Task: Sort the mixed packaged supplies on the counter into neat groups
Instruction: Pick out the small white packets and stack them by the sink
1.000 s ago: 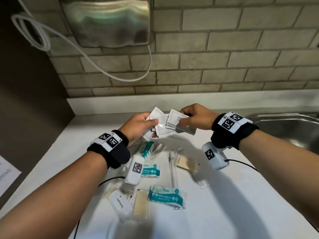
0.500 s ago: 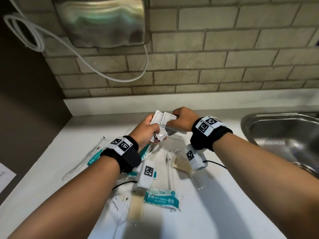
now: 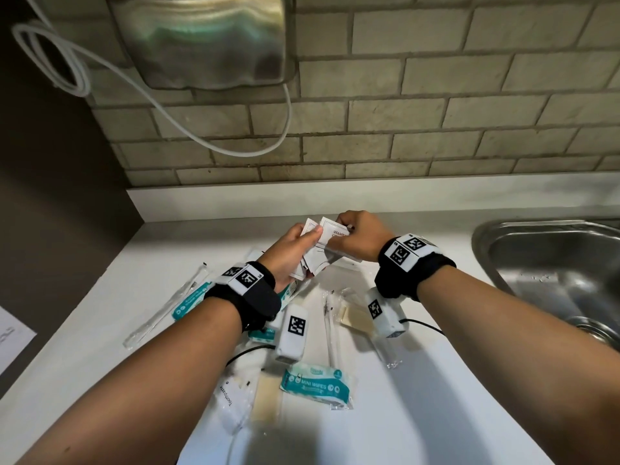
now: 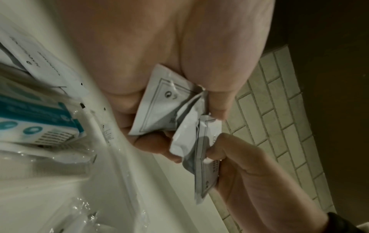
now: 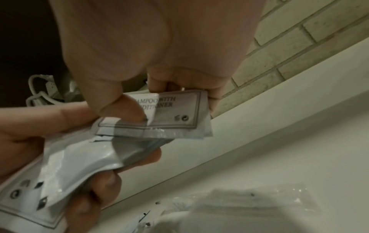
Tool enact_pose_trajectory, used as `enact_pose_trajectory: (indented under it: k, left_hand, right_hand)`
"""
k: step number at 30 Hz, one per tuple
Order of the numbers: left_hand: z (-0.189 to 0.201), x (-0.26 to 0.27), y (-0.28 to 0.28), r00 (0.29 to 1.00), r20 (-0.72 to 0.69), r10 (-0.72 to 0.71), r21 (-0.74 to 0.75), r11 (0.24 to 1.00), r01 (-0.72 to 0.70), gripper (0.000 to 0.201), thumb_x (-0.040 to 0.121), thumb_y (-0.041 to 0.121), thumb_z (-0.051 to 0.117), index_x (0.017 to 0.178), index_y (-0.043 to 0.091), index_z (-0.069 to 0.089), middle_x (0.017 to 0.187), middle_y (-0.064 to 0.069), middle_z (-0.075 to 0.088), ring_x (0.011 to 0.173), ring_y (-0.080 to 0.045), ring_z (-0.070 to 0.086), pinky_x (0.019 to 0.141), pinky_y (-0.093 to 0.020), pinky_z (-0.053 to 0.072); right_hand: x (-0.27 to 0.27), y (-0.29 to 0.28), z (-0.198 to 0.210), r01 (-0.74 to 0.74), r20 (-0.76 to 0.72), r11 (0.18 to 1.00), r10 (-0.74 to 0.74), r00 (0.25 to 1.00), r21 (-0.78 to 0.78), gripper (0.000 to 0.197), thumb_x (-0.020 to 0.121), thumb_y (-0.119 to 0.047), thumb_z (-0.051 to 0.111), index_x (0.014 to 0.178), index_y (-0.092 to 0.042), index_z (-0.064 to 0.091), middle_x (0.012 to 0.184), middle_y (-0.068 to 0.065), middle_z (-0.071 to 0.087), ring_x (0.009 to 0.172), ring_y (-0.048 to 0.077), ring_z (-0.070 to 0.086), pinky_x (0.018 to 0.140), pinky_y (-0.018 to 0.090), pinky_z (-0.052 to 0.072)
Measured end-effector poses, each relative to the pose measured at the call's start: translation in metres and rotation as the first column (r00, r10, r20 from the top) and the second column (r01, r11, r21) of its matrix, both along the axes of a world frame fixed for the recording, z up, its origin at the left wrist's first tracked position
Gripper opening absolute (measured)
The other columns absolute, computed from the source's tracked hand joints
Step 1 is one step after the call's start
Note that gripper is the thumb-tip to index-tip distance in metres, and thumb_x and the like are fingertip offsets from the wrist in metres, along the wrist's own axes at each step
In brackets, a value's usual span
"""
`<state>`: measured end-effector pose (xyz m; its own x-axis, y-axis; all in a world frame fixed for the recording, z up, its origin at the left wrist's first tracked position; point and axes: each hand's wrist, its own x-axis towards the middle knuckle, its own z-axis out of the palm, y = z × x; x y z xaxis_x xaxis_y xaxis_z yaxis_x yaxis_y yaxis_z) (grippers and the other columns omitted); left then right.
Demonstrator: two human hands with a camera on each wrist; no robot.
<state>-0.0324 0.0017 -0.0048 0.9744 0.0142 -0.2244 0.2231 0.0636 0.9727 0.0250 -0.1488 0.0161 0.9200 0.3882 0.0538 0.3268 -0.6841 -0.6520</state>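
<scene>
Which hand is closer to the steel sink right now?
Right. The right hand pinches white shampoo sachets on the side toward the stainless steel sink; the left hand grips sachets farther from it.

The white foil sachet (image 5: 171,113) reads "AMPOO WITH" and "DITIONER", the teal-and-white plastic wipes pack (image 3: 317,385) reads "MINI WIPES", and the white soft tube (image 3: 231,407) reads "toothpaste"

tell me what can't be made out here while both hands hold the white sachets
- Sachet count: the white shampoo sachets overlap between the left hand and right hand in every view.
- Teal wipes packs: head view, left wristband hides most.
- Clear-wrapped items: right wrist view, blurred.
- Steel sink: head view, cut off.
</scene>
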Motion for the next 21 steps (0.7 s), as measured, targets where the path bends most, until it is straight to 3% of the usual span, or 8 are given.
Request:
enact_pose_trajectory:
  k: [2,3,5,6,9,14,18,21]
  left_hand:
    - [0.000,0.001,0.000,1.000,0.006,-0.018,-0.019,1.000,0.018,0.031,0.096,0.048,0.050,0.116,0.025,0.057,0.120,-0.015,0.066,0.094,-0.028,0.062,0.074,-0.039,0.048]
    - [0.001,0.002,-0.001,1.000,0.000,-0.031,-0.013,0.999,0.031,0.046,0.092,0.058,0.049,0.125,0.026,0.055,0.127,-0.014,0.063,0.097,-0.029,0.061,0.078,-0.041,0.048]
    - [-0.001,0.004,-0.001,0.997,-0.054,-0.050,0.011,0.999,0.051,0.073,0.075,0.081,0.050,0.133,0.037,0.051,0.139,-0.004,0.056,0.119,-0.029,0.056,0.100,-0.054,0.040]
    - [-0.002,0.006,-0.002,0.996,-0.074,-0.051,0.021,0.998,0.053,0.078,0.070,0.086,0.049,0.134,0.040,0.050,0.140,0.000,0.055,0.124,-0.029,0.053,0.102,-0.058,0.038]
    - [0.001,0.007,-0.009,1.000,-0.017,-0.024,0.047,0.999,0.025,0.056,0.091,0.066,0.042,0.127,0.025,0.054,0.116,-0.008,0.066,0.097,-0.028,0.064,0.076,-0.042,0.053]
    - [-0.002,0.008,-0.007,1.000,-0.010,0.010,0.016,1.000,-0.010,0.033,0.099,0.042,0.047,0.113,0.014,0.057,0.099,-0.013,0.067,0.075,-0.026,0.063,0.058,-0.032,0.048]
    - [-0.005,0.010,0.005,0.999,-0.028,0.024,-0.022,0.999,-0.025,0.030,0.097,0.030,0.056,0.121,0.011,0.058,0.107,-0.014,0.071,0.082,-0.026,0.067,0.059,-0.030,0.052]
    - [-0.009,0.005,0.017,0.999,0.027,0.038,0.056,0.998,-0.040,0.032,0.086,0.017,0.071,0.115,0.007,0.061,0.096,-0.010,0.073,0.076,-0.019,0.068,0.061,-0.028,0.052]
  right_hand:
    - [0.001,-0.002,0.000,0.000,-0.009,1.000,0.000,1.000,0.006,0.013,0.076,-0.021,0.071,0.084,-0.012,0.066,0.078,0.006,0.065,0.068,0.020,0.057,0.061,0.027,0.045]
    - [0.001,-0.002,0.000,0.002,-0.009,1.000,-0.002,1.000,0.008,0.013,0.076,-0.020,0.071,0.084,-0.011,0.066,0.078,0.006,0.065,0.068,0.020,0.057,0.062,0.027,0.046]
    - [0.001,-0.002,0.000,0.008,-0.004,1.000,-0.008,1.000,0.012,0.013,0.077,-0.021,0.070,0.086,-0.011,0.066,0.079,0.005,0.065,0.069,0.020,0.057,0.064,0.029,0.047]
    - [0.001,-0.002,0.000,0.010,0.001,1.000,-0.010,1.000,0.011,0.013,0.077,-0.021,0.069,0.086,-0.012,0.066,0.079,0.005,0.065,0.070,0.020,0.058,0.064,0.029,0.047]
    - [-0.002,-0.001,-0.002,-0.007,0.032,1.000,0.007,0.999,-0.021,0.015,0.077,-0.021,0.070,0.085,-0.008,0.064,0.078,0.008,0.064,0.069,0.022,0.056,0.059,0.028,0.043]
    - [-0.001,-0.010,-0.003,-0.004,-0.003,1.000,0.004,1.000,-0.027,0.018,0.075,-0.021,0.072,0.084,-0.006,0.066,0.076,0.010,0.065,0.067,0.022,0.058,0.062,0.030,0.047]
    - [0.002,-0.018,0.000,0.008,-0.053,1.000,-0.009,0.999,-0.018,0.009,0.081,-0.025,0.067,0.081,-0.017,0.063,0.074,0.001,0.064,0.065,0.017,0.058,0.058,0.024,0.045]
    - [0.004,-0.022,0.003,0.044,-0.057,0.999,-0.043,0.997,0.020,0.010,0.085,-0.023,0.063,0.090,-0.014,0.063,0.077,0.003,0.062,0.067,0.019,0.057,0.055,0.024,0.043]
